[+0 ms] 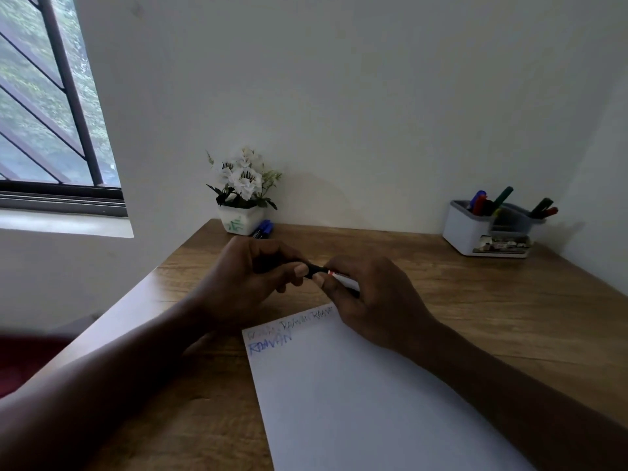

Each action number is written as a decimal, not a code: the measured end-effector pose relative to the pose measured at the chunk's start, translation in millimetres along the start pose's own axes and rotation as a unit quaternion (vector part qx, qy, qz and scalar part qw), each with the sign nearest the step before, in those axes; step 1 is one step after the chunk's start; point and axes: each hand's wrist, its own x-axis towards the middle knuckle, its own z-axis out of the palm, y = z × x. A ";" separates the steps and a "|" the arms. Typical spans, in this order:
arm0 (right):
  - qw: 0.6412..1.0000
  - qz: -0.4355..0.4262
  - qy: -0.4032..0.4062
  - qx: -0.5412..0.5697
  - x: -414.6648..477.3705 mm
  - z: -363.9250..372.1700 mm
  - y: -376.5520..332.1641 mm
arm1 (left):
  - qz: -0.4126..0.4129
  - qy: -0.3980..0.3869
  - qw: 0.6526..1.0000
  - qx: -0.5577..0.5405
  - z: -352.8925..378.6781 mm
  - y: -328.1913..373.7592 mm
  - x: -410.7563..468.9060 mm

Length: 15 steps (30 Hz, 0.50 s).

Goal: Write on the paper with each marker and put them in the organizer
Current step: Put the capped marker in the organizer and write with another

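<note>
Spanning most of the view, the wooden worktop sits pushed against a white wall and carries everything. White paper lies flat nearest the person, slightly skewed. Its top lines carry writing in grey and blue; it is probably kept close so writing needs no reach.

Just above the paper's far edge, the left hand and right hand meet, both curled round one marker. The left grips the dark end. The right pinches the white barrel near a red band. It looks like a cap coming off or going on; cannot tell which, since the tip is hidden. The marker is held off the sheet, likely to avoid stray ink.

The organizer stands far right by the wall, well apart from the hands, with several markers tilted in its compartments. The path to it looks free, with nothing between.

A flower pot stands far centre against the wall, behind the hands. Loose markers, blue visible, lie just beside the pot on its right. They look not yet used, and the pot crowds them a little.
</note>
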 end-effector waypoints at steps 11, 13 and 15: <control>0.997 0.016 0.026 -0.071 0.0 7.2 -1.9 | 0.016 0.002 1.000 0.002 2.4 2.8 -1.2; 0.996 0.014 0.026 -0.086 0.1 6.7 -1.6 | 0.017 -0.001 1.000 -0.007 2.6 2.6 -1.6; 0.994 0.004 0.027 -0.105 -0.4 5.5 -2.3 | 0.018 -0.007 1.000 -0.010 2.8 2.2 -1.5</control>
